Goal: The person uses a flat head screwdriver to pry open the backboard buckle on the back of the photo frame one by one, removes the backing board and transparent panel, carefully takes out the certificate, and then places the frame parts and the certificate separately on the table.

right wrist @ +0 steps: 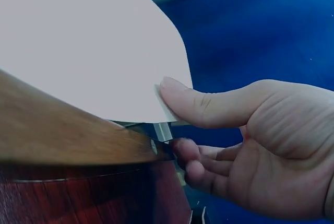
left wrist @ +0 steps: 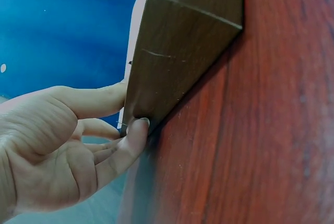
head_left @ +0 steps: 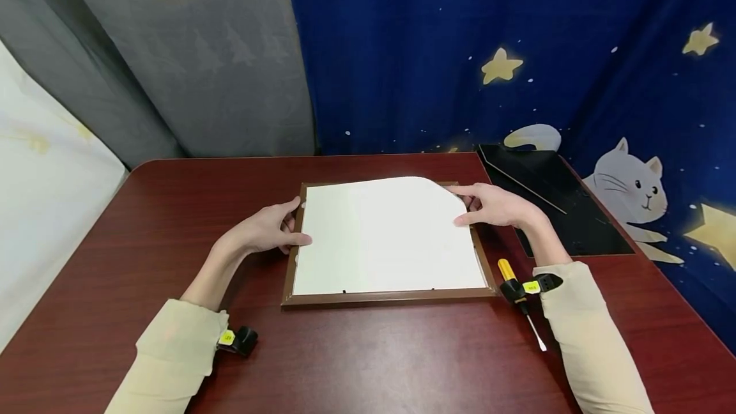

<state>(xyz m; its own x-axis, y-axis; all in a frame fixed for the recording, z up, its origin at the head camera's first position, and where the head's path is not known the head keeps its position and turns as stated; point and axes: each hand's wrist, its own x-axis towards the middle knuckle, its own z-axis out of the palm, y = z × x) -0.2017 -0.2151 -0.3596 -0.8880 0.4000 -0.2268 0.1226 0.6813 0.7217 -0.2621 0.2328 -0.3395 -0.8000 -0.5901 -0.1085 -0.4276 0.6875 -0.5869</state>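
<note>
So frame (head_left: pixel 384 299) lies flat, long axis L-R; both hands' fingers clamped on its side rails.

A brown wooden frame (left wrist: pixel 182 51) is gripped at its corner by the left hand (left wrist: pixel 57 151), thumb and fingertip pressed against its edge. The frame is laid on a red-brown table (left wrist: pixel 261 145).

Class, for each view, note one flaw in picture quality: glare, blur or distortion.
Head view: wide-lens bending curves the table edge, and the white sheet is washed out. Left wrist view: the frame looms close and soft. Right wrist view: dim, the sheet looks grey.
</note>
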